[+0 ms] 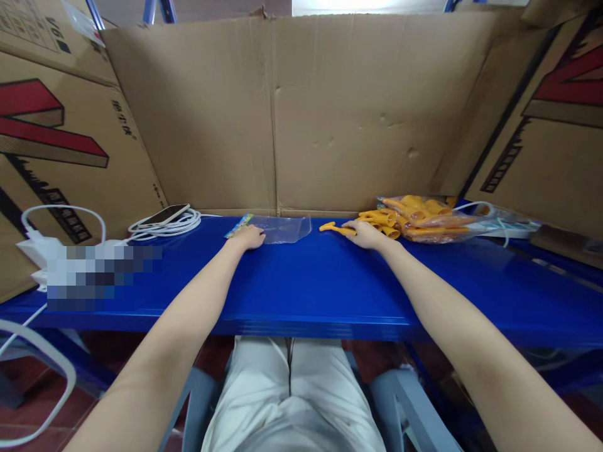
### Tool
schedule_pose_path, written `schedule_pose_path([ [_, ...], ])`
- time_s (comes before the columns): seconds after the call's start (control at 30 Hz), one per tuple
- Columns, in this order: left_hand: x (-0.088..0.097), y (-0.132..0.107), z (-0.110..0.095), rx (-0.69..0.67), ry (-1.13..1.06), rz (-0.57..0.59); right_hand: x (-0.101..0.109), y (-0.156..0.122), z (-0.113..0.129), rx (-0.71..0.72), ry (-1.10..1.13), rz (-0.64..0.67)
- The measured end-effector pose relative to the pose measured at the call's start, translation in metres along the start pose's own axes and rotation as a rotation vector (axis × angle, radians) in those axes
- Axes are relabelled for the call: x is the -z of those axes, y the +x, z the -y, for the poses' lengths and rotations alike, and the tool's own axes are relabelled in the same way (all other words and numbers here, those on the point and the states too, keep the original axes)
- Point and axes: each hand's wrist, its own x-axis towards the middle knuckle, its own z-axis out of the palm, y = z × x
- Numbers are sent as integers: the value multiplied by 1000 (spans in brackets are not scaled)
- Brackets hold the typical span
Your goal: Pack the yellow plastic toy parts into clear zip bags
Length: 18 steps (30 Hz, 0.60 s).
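Observation:
My left hand (248, 237) rests on the near edge of a small clear plastic bag (285, 228) with a coloured header, lying flat on the blue table (301, 282); its fingers are curled on the bag. My right hand (365, 233) lies beside a loose orange plastic piece (335, 228), fingertips touching it. Just right of that hand is a heap of the same orange pieces (382, 218), spilling from a big clear bag (431, 218) full of them.
Cardboard walls (301, 113) close in the table at the back and both sides. A phone (164, 215) lies on coiled white cable (164, 226) at the back left, with a white charger (38, 251) further left. My legs and a grey stool show below the table edge.

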Motion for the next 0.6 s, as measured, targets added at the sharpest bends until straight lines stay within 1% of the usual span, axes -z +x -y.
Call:
schedule_pose_path([
  [0.07, -4, 2, 3, 35, 0, -11, 1, 0, 2, -15, -14, 0],
  [0.23, -11, 8, 8, 65, 1, -19, 6, -2, 1, -187, -172, 3],
  [0.3, -13, 10, 9, 67, -10, -20, 7, -2, 0, -204, -183, 30],
  [0.37, -14, 11, 9, 69, -30, -24, 7, -2, 0, -185, -143, 48],
  [0.47, -15, 13, 9, 65, -55, -30, 7, -1, 2, -187, -60, 31],
  [0.53, -15, 13, 10, 47, -68, -25, 7, -1, 3, -197, -12, -2],
  [0.6, -14, 13, 10, 14, -72, -5, 8, -1, 5, -200, 48, -62],
])
